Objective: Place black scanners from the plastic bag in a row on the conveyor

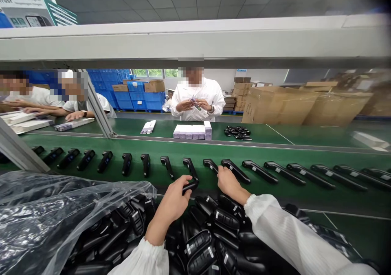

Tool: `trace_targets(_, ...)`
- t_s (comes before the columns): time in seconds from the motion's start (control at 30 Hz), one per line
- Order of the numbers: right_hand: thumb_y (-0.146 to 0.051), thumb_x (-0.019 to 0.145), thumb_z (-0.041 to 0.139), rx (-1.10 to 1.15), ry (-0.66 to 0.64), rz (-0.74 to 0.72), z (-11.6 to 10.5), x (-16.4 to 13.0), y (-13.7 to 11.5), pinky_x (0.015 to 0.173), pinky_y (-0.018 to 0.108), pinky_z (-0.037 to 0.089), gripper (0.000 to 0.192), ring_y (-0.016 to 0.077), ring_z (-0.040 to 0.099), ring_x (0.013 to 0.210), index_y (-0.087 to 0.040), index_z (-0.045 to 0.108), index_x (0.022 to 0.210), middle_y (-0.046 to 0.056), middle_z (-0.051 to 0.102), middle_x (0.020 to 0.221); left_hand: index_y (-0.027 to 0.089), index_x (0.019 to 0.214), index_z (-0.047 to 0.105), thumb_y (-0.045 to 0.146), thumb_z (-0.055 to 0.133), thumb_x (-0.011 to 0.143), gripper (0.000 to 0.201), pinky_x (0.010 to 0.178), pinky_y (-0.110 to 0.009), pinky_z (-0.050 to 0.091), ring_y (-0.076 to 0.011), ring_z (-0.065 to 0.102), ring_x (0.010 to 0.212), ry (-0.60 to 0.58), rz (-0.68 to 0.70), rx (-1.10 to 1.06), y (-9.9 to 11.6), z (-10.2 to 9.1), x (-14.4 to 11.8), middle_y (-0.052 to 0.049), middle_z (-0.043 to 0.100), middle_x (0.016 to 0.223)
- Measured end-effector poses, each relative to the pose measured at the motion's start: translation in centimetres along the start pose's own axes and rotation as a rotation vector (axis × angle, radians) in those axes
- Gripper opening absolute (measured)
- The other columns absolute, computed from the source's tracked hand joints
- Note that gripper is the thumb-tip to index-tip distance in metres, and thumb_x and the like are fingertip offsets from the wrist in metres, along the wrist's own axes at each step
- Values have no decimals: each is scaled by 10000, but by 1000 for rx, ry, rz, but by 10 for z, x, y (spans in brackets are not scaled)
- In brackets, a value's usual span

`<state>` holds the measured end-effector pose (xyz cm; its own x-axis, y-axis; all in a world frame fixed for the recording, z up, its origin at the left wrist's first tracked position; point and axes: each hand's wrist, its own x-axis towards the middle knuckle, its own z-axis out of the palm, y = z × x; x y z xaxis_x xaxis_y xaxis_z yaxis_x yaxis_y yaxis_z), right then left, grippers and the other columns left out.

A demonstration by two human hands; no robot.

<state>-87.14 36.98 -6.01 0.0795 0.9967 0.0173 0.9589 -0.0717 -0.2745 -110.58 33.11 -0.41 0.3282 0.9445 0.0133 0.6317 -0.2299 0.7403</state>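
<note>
My left hand (174, 197) is closed on a black handheld device (190, 186), just in front of the belt's row. It overlaps the lower end of another black angled device (189, 166) lying on the green conveyor belt (159, 185). Further right, the closed fingers of my right hand (230, 182) grip the near end of a black device (210, 165) in that row; the fingers partly hide it. Close beside that hand lies another such device (236, 171). Below both hands is a heap of similar black devices (198, 246).
Clear plastic sheeting (61, 210) covers the heap's left side. A white beam (195, 42) crosses overhead, and a metal post (97, 104) stands at left. Across the belt, a person in white (198, 95) handles a small item behind small boxes (192, 131). More people sit left; cartons (277, 104) stand right.
</note>
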Motion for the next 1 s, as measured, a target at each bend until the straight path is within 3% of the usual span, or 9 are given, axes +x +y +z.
trace_targets(0.13, -154, 961, 440, -9, 30, -13, -15, 4, 3, 936, 399, 417, 282, 322, 564, 1108, -43, 581, 1179, 245, 599, 1138, 200, 1114, 566, 277, 552, 847, 278, 756, -308, 519, -188, 668, 786, 2, -13, -155, 4, 15, 4, -66, 658, 1034)
trace_targets(0.23, -294, 988, 455, 105, 46, -132, -38, -6, -2, 1007, 405, 393, 361, 300, 516, 1202, -111, 562, 1281, 198, 561, 1281, 194, 1103, 554, 273, 569, 823, 291, 723, -290, 515, -179, 664, 776, -10, 25, -215, 6, 23, 5, -52, 662, 966)
trace_targets(0.3, -365, 961, 512, 360, -85, -313, -52, -17, -11, 988, 358, 426, 419, 251, 551, 1168, -183, 542, 1337, 127, 570, 1318, 204, 1115, 549, 262, 577, 813, 309, 747, -290, 513, -180, 660, 813, -14, 71, -218, 9, 25, 4, -44, 664, 961)
trace_targets(0.37, -395, 904, 594, 593, -289, -466, -62, -25, -20, 887, 312, 478, 469, 208, 622, 1022, -235, 549, 1342, 65, 660, 1186, 210, 1101, 540, 284, 587, 818, 296, 737, -286, 513, -175, 652, 805, -8, 104, -226, 12, 25, 3, -33, 659, 942)
trace_targets(0.5, -293, 817, 665, 650, -448, -455, -64, -21, -26, 684, 261, 465, 412, 159, 626, 742, -215, 640, 1221, 0, 709, 846, 201, 1101, 512, 300, 636, 788, 350, 722, -287, 519, -167, 634, 775, 57, 69, -189, 12, 26, 2, -32, 634, 953)
trace_targets(0.57, -258, 808, 653, 658, -382, -379, -56, -9, -22, 680, 260, 460, 279, 159, 622, 737, -181, 695, 1073, 11, 703, 830, 212, 1144, 529, 261, 628, 785, 376, 813, -320, 516, -203, 634, 925, 32, 107, -107, 7, 25, 1, -65, 628, 1089)
trace_targets(0.7, -208, 851, 585, 607, -89, -234, -32, 8, -14, 759, 272, 465, 146, 169, 633, 830, -177, 668, 967, 32, 696, 903, 272, 1192, 613, 153, 568, 793, 418, 1040, -416, 407, -281, 468, 1275, -182, 261, 96, -2, 23, -5, -54, 554, 1357)
trace_targets(0.87, -140, 911, 506, 260, -24, -204, -6, 6, -15, 819, 279, 437, 242, 203, 630, 973, -178, 592, 1134, 94, 678, 1070, 288, 1176, 656, 180, 539, 831, 381, 931, -412, 455, -306, 543, 1142, -257, 236, 151, 0, 24, -10, -65, 648, 1152)
trace_targets(1.0, -56, 897, 470, 195, -9, -121, 3, 7, -12, 804, 290, 429, 446, 238, 636, 998, -89, 429, 1340, 193, 639, 1148, 269, 1100, 678, 224, 564, 835, 292, 853, -375, 468, -294, 559, 1068, -254, 221, 172, 2, 22, -9, -70, 627, 1058)
